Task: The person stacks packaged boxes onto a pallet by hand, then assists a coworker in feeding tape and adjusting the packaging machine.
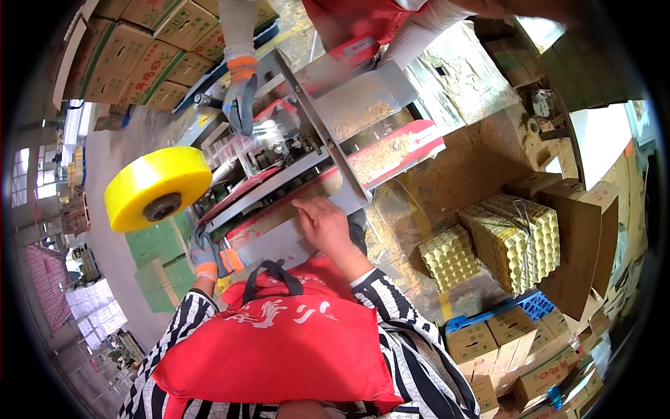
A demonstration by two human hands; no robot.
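My left hand [200, 246] wears a grey glove with an orange cuff and is at the near left corner of a carton-taping machine [276, 187]. Its fingers appear closed on a second grey glove [231, 260], whose orange cuff sticks out to the right; the grip is partly hidden. My right hand [325, 228] is bare, above the machine's near grey side plate [279, 241]. Its fingers are loosely bent and apart, holding nothing. A big yellow roll of tape [160, 187] is mounted at the machine's left end.
Opposite me, a co-worker's gloved hand [240, 103] reaches over the machine. Stacked cartons [150, 56] stand at the far left. To the right are bundled egg trays [513, 241], with cartons [499, 342] on a blue pallet [534, 305]. Sawdust [481, 150] covers part of the floor.
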